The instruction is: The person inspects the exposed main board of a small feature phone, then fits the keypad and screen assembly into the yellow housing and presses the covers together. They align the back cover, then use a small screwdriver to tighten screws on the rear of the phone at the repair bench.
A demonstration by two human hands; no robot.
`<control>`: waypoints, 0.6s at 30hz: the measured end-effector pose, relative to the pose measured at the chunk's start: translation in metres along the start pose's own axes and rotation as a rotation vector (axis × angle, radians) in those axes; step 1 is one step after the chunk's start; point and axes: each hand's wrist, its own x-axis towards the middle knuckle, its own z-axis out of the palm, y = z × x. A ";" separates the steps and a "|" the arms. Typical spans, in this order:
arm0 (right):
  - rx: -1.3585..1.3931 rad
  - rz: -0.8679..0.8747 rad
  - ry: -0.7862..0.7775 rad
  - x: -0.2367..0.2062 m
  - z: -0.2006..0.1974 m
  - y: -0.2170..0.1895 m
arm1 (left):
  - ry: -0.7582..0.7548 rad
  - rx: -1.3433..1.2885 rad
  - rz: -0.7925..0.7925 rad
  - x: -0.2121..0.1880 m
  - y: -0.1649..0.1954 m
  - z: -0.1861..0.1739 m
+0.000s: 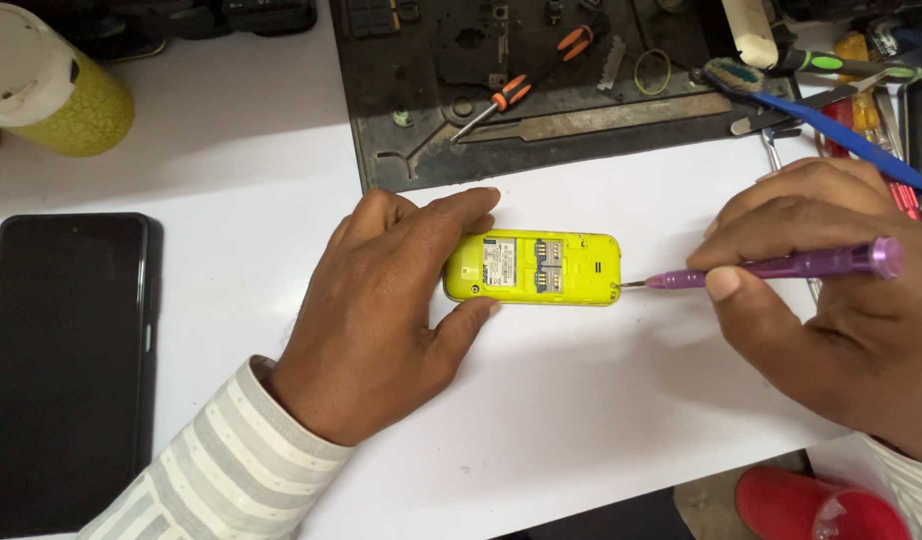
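A small yellow phone lies back-up on the white table, its cover off and its card slots showing. My left hand clamps its left end between thumb and fingers. My right hand grips a purple screwdriver, held level. Its metal tip touches a screw at the phone's lower right corner.
A black smartphone lies face-up at the left. A yellow-and-white cylinder stands at the top left. Behind the yellow phone sit a dark work mat, an orange screwdriver, a blue toothbrush and several tools. A red object shows below the table edge.
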 end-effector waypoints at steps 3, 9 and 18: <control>-0.067 -0.016 -0.053 0.004 -0.002 -0.002 | -0.007 0.001 -0.013 0.000 0.000 0.000; -0.060 -0.054 -0.085 0.010 -0.005 -0.005 | 0.003 -0.001 -0.002 0.000 0.000 0.000; -0.089 -0.080 -0.069 0.015 -0.003 -0.009 | -0.013 -0.006 -0.020 0.001 0.000 0.000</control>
